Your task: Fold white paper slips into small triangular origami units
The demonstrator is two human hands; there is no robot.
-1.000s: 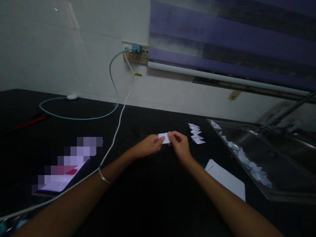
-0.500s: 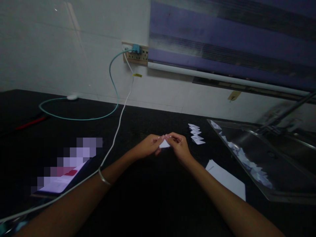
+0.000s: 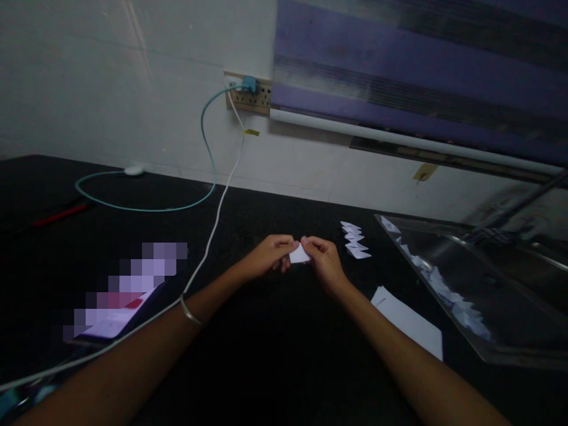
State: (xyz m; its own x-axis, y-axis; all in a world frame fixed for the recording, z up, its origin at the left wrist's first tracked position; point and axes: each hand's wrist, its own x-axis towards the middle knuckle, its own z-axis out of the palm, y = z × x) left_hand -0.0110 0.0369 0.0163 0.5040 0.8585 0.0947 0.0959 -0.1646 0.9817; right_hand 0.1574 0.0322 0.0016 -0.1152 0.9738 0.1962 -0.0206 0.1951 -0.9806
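A small piece of folded white paper [image 3: 299, 254] is pinched between both hands above the dark countertop. My left hand [image 3: 274, 253] grips its left side, thumb on top. On the right side, my right hand [image 3: 322, 257] holds it with thumb and fingers closed; the fingertips behind the paper are partly hidden. Just right of my hands lies a short row of folded white paper pieces [image 3: 354, 241]. A stack of white paper sheets [image 3: 410, 322] rests beside my right forearm.
More folded paper pieces [image 3: 444, 290] line the left rim of a metal sink [image 3: 510, 284] with a faucet. A lit screen device [image 3: 110, 322] lies at left. A white cable [image 3: 215, 225] crosses my left forearm, and a teal cable [image 3: 146, 209] loops behind.
My hands have shifted slightly on the paper, the thumbs now a little farther apart, and more of its white face shows. The whole view has moved slightly.
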